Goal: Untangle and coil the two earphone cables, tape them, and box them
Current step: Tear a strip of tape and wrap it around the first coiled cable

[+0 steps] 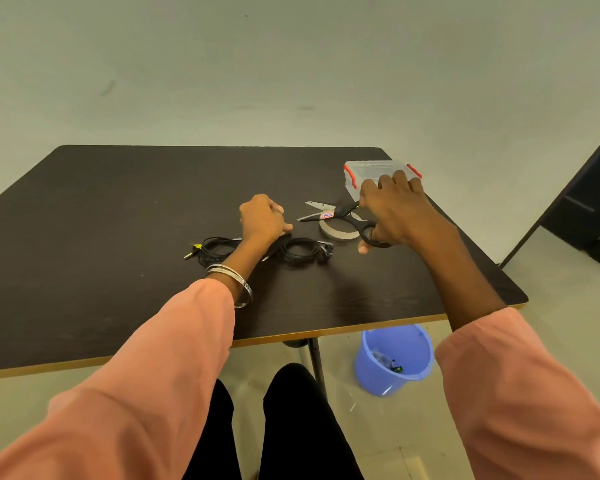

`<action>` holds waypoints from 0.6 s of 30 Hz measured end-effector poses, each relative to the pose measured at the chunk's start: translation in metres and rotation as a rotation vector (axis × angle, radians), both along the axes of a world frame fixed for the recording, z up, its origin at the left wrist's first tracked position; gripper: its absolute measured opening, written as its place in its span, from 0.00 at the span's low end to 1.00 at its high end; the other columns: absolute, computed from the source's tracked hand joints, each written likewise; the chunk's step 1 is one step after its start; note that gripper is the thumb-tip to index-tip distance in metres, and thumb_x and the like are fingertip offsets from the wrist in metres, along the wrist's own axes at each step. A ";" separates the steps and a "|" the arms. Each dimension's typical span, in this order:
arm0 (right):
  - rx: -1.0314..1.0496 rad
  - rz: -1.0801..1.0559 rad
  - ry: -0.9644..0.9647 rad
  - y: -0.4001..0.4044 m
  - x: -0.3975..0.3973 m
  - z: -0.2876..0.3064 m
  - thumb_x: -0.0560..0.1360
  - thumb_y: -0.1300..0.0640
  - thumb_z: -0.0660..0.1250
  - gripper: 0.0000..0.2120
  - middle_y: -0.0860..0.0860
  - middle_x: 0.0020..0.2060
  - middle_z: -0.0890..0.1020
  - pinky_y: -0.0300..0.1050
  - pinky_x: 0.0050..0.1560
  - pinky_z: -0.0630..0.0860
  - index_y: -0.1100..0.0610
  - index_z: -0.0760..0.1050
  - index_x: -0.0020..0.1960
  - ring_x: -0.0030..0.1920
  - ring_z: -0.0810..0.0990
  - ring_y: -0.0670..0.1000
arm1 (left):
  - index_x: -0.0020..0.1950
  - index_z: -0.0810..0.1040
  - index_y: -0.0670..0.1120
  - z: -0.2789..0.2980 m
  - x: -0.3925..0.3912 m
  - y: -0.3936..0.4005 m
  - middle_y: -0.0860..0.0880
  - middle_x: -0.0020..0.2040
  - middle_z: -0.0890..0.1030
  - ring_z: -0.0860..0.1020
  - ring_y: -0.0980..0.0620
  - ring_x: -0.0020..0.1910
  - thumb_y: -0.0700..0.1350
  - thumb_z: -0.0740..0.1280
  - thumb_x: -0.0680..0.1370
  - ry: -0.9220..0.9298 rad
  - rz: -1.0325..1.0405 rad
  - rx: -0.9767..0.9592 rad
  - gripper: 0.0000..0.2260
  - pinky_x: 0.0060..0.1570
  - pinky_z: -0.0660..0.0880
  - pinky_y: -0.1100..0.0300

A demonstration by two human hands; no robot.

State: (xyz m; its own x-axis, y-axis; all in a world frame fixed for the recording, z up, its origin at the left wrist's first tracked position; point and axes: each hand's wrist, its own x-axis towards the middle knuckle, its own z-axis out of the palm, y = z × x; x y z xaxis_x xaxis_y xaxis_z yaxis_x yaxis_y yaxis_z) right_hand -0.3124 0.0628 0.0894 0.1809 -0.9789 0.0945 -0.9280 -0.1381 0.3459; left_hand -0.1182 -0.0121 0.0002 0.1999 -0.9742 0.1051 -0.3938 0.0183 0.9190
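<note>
The right hand [392,209] grips the scissors [340,216] by their handles, blades parted and pointing left over the tape roll [336,232]. The left hand [262,218] is curled, perhaps pinching tape; I cannot tell. Both coiled cables [219,249] [303,251] lie just near of it; the closed box [374,169] sits far right

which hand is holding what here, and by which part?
Right hand grips the black-handled scissors by the handle loops, blades open. Left hand is curled; whether it pinches anything cannot be told.
</note>
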 end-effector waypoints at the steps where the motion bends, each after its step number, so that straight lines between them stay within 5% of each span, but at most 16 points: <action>1: 0.036 -0.008 -0.081 0.000 -0.002 0.001 0.64 0.43 0.76 0.38 0.62 0.61 0.72 0.59 0.64 0.64 0.59 0.65 0.64 0.64 0.66 0.63 | 0.37 0.74 0.41 -0.001 0.000 0.000 0.41 0.51 0.81 0.85 0.43 0.40 0.32 0.62 0.78 0.039 0.010 0.013 0.11 0.43 0.83 0.49; 7: 0.255 -0.074 -0.666 -0.003 -0.019 -0.008 0.58 0.44 0.80 0.35 0.57 0.51 0.75 0.53 0.52 0.75 0.53 0.65 0.56 0.50 0.74 0.56 | 0.45 0.77 0.41 -0.001 0.001 0.003 0.41 0.48 0.83 0.84 0.50 0.40 0.35 0.62 0.79 0.138 0.003 0.036 0.07 0.40 0.81 0.60; 9: 0.309 -0.105 -0.744 -0.005 -0.021 -0.013 0.58 0.43 0.80 0.37 0.56 0.49 0.77 0.52 0.51 0.75 0.53 0.65 0.57 0.49 0.75 0.55 | 0.48 0.79 0.41 0.001 0.001 0.006 0.43 0.47 0.83 0.82 0.55 0.38 0.36 0.62 0.80 0.124 -0.033 0.025 0.06 0.38 0.79 0.64; 14: 0.339 -0.137 -0.843 -0.011 -0.027 -0.022 0.62 0.45 0.79 0.35 0.55 0.48 0.77 0.50 0.53 0.72 0.55 0.65 0.60 0.52 0.76 0.54 | 0.52 0.75 0.45 -0.002 0.001 0.007 0.46 0.49 0.83 0.81 0.56 0.46 0.40 0.58 0.82 0.077 -0.151 0.025 0.06 0.56 0.78 0.55; 18: 0.322 -0.127 -0.885 -0.011 -0.033 -0.022 0.62 0.47 0.79 0.35 0.55 0.44 0.77 0.54 0.54 0.75 0.56 0.65 0.61 0.47 0.76 0.54 | 0.58 0.68 0.48 0.002 -0.002 -0.003 0.50 0.50 0.82 0.78 0.52 0.53 0.39 0.55 0.82 0.172 -0.177 0.066 0.08 0.59 0.76 0.52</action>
